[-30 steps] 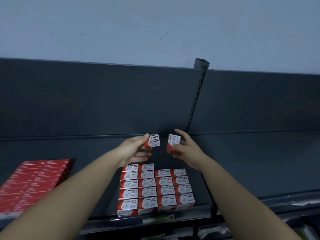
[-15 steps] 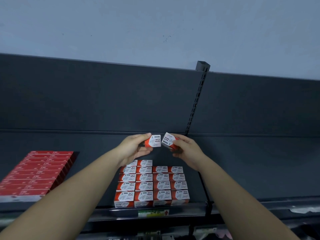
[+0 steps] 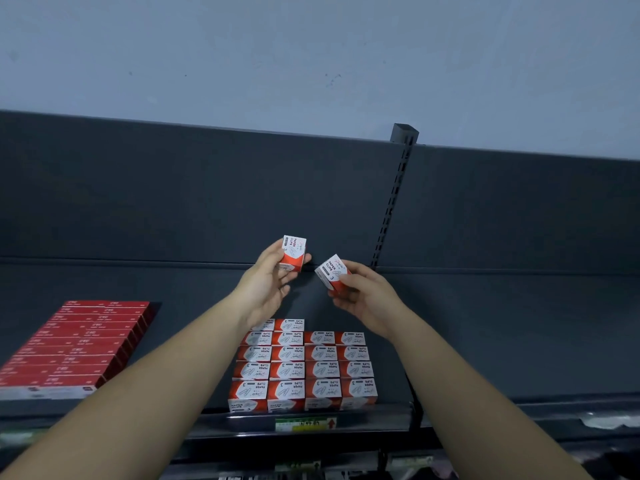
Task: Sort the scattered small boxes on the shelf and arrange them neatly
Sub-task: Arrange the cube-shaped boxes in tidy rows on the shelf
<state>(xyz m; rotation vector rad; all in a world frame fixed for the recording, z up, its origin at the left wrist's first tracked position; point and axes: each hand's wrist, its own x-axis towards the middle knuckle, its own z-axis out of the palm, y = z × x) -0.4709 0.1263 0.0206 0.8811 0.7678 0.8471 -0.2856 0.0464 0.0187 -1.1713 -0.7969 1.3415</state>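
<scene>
Dark grey metal shelf [image 3: 485, 341]; red-and-white cardboard paper-clip boxes [image 3: 304, 365] at 6 o'clock. Above, my left hand [image 3: 263, 289] pinches an upright box [image 3: 293, 252], my right hand [image 3: 367, 296] a tilted box [image 3: 332, 271], labels facing me, likely checking orientation.

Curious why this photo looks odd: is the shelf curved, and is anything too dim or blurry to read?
Head view: the wide-angle lens bows the top of the back panel; light is dim, bluish, no glare; print is legible on the held left paper clip box and right paper clip box; the red boxes are soft, unreadable.
</scene>
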